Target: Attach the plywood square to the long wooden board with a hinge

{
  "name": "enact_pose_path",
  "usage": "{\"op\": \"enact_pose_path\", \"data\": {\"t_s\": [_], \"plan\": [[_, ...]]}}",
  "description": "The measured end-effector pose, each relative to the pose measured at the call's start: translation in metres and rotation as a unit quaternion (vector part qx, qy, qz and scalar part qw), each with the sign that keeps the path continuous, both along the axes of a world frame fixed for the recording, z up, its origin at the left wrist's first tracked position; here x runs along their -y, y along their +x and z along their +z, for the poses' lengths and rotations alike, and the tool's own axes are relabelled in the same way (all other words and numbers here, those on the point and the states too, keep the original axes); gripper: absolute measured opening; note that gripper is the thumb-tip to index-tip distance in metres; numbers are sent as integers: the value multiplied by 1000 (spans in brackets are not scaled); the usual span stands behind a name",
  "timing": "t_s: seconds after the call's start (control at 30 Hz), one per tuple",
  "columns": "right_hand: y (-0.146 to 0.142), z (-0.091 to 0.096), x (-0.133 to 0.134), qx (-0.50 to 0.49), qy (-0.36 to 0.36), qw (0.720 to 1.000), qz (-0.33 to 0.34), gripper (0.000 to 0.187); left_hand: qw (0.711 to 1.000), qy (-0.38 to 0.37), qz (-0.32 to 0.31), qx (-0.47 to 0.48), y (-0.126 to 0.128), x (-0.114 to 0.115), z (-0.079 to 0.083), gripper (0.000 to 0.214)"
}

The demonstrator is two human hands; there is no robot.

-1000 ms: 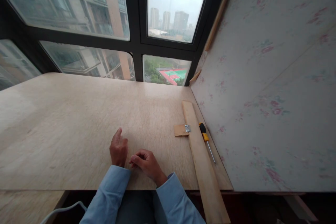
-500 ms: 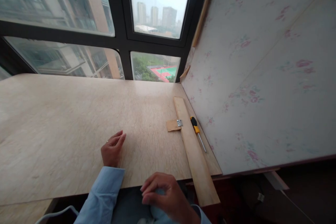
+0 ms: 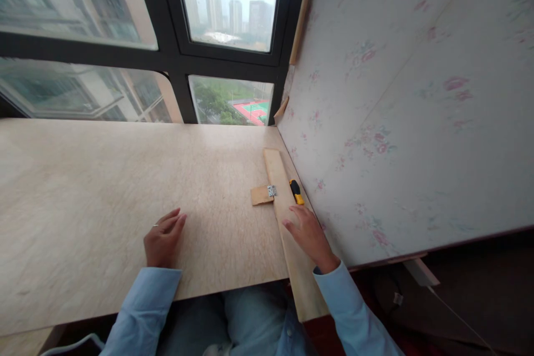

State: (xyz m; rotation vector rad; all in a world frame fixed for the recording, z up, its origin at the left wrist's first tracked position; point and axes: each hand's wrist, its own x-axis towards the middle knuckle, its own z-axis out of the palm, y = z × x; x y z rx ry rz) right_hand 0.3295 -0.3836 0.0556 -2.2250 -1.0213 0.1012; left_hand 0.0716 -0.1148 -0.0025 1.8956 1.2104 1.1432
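Note:
My left hand (image 3: 162, 236) lies flat on the pale wooden tabletop (image 3: 104, 189), fingers stretched out, holding nothing. My right hand (image 3: 307, 232) reaches over a long wooden plank (image 3: 280, 189) at the table's right side, fingers extended and apart, empty. Its fingertips are just short of a screwdriver with a yellow and black handle (image 3: 296, 191), whose shaft my hand hides. A small wooden flap (image 3: 261, 195) is joined to the plank's left edge by a metal hinge (image 3: 271, 191).
A board covered in floral wallpaper (image 3: 396, 111) stands upright along the table's right edge, close behind the plank. Dark-framed windows (image 3: 175, 61) run along the far side. The plank overhangs the table's near edge above my lap.
My right hand has left my lap and reached forward and right onto the plank, close to the screwdriver. My left hand has turned flat and stayed put. The view has panned right.

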Motion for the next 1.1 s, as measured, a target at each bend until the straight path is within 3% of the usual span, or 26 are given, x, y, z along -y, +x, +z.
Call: {"op": "enact_pose_path", "data": {"t_s": [0.1, 0.27, 0.5, 0.8, 0.9, 1.0, 1.1], "plan": [[-4, -7, -10, 27, -72, 997, -15, 46, 1000, 4, -4, -25, 0, 0, 1, 33], [-11, -19, -16, 49, -83, 994, -50, 69, 999, 15, 3, -49, 2, 2, 6, 34], [-9, -28, -20, 37, -25, 995, -89, 68, 990, 90, -32, -106, 8, 4, 0, 34], [-24, -32, -21, -11, 41, 995, -90, 83, 993, 63, -40, -91, 8, 5, 3, 32], [-37, -28, -32, -30, 62, 994, -86, 84, 998, 23, -49, -35, 10, 13, 8, 30], [-57, -20, -53, -44, 70, 994, -70, 83, 991, -95, -62, 70, 18, 32, 13, 33], [-82, -11, -82, -52, 84, 994, -42, 82, 925, -284, -96, 235, 29, 57, 22, 48]]}}
